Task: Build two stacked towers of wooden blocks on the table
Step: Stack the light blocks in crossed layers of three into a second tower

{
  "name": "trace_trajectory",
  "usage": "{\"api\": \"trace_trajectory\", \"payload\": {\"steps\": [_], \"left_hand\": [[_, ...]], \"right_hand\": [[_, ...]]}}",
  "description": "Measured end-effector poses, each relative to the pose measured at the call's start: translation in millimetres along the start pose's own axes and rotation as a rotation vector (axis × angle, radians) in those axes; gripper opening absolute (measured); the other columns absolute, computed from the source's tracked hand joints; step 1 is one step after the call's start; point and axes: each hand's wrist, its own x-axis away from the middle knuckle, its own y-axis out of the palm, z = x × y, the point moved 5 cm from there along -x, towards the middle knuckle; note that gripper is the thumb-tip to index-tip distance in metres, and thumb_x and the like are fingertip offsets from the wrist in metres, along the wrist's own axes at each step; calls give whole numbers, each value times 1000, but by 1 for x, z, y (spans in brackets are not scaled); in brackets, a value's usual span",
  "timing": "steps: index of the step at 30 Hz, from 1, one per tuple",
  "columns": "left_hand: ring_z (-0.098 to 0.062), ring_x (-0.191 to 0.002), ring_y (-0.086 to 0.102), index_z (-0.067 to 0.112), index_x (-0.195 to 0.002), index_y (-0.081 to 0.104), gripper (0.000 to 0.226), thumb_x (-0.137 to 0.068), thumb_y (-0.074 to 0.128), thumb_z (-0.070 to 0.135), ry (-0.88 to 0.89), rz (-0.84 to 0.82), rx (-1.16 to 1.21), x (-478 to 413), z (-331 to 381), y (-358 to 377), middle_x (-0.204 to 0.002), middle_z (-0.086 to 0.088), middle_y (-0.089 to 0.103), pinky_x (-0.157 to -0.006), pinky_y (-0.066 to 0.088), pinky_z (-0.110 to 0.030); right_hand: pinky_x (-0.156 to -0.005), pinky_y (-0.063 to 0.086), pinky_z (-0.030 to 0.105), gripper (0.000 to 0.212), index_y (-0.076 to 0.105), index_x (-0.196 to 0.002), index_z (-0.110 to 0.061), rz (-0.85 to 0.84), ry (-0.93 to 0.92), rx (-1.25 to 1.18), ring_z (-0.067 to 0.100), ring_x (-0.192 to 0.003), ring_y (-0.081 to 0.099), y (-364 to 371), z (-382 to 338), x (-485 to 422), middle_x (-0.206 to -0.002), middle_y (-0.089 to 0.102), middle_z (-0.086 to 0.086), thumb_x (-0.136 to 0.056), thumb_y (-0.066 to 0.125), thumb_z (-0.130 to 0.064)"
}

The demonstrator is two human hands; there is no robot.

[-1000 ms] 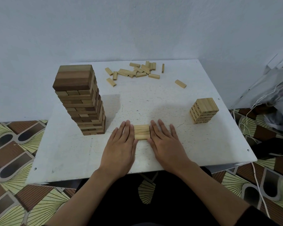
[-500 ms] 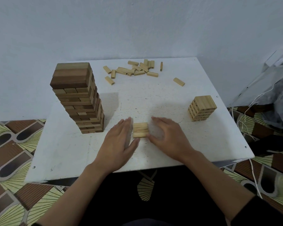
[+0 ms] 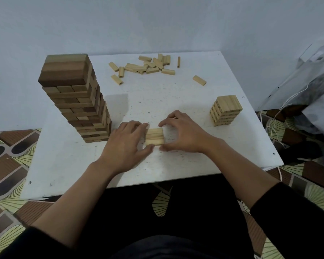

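**Two hands close on a three-block layer between the towers**

We see a white square table [image 3: 176,101], its painted top speckled and scuffed, with small screw holes near the corners. It stands on a floor mat [image 3: 9,157] patterned in brown, black and pale green fans. The broadest bare stretch of the top lies in the middle, and a narrower strip runs along the near edge under the wrists.

At the left stands a tall tower of brown and tan wooden blocks [image 3: 77,101], upright, its layers crossed in threes and its top layer smooth and darker. Near the right edge stands a short tower of pale wooden blocks [image 3: 225,111], well apart from the tall one. Dark marks show on its block ends, too small for us to read.

The left hand [image 3: 123,146] lies with straight fingers pressed against the left end of a flat layer of three pale wooden blocks [image 3: 154,136], thumb at the near edge. The right hand [image 3: 183,133] arches over the table, forefinger curled to the layer's far right corner and thumb to its near right corner, so that it brackets that end. The layer rests on the table near the front, between the towers and closer to the tall one.

Along the far edge lies a heap of loose pale blocks [image 3: 150,65], some with dark end stamps we cannot read. One lone pale block [image 3: 199,80] lies apart to their right.
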Motion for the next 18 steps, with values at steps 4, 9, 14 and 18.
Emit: {"api": "trace_trajectory", "payload": {"steps": [4,9,14,18], "left_hand": [[-22,-118,50,23,-133,58,66,-87,40,66,4,7,25,1,0,1,-129,0,55,-92,46,-46],[-22,-119,49,24,-133,59,64,-88,40,67,-8,-3,20,1,-1,4,-131,1,54,-93,46,-47],[-21,-116,49,23,-130,59,64,-87,43,67,15,10,20,2,-3,5,-128,2,54,-92,46,-45],[-22,-110,47,18,-126,61,66,-83,44,65,48,14,3,-2,0,3,-121,0,55,-87,46,-44]], "right_hand": [[-100,36,31,65,62,-129,-32,42,-8,-14,11,-118,38,2,3,-1,-125,43,-9,-71,84,-52],[-97,35,30,61,64,-127,-34,55,-5,-34,10,-117,39,4,4,-2,-123,43,-11,-72,84,-53],[-96,39,32,61,62,-131,-29,24,-22,-8,9,-114,39,6,0,-2,-119,46,-10,-77,80,-51],[-87,47,33,57,62,-129,-24,-3,-33,-27,6,-102,46,7,-3,-3,-114,50,-12,-79,80,-47]]}}
